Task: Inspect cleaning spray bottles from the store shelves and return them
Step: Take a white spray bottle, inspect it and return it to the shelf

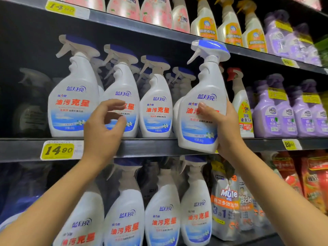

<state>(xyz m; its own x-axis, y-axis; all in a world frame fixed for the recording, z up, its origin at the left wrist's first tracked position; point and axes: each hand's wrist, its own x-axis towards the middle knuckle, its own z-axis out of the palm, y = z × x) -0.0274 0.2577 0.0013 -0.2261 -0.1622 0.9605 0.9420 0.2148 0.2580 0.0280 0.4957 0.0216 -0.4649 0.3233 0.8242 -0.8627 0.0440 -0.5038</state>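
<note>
My right hand (pixel 225 125) grips a white spray bottle (pixel 202 96) with a blue trigger cap and red lettering, held upright just in front of the middle shelf's edge (pixel 150 148). Its base hangs slightly below the shelf lip. My left hand (pixel 103 128) hovers open in front of the second bottle (pixel 124 82) in the row, fingers curled and apart, holding nothing. Three matching white bottles stand on that shelf to the left of the held one, such as the leftmost bottle (pixel 74 89) and the third bottle (pixel 156 96).
Purple spray bottles (pixel 287 110) and a red-capped bottle (pixel 241 103) stand on the right of the middle shelf. More white bottles (pixel 163 210) fill the lower shelf, with refill pouches (pixel 225 201) beside them. Yellow price tags (pixel 58 150) sit on the shelf edges. Orange-labelled bottles (pixel 230 27) line the top shelf.
</note>
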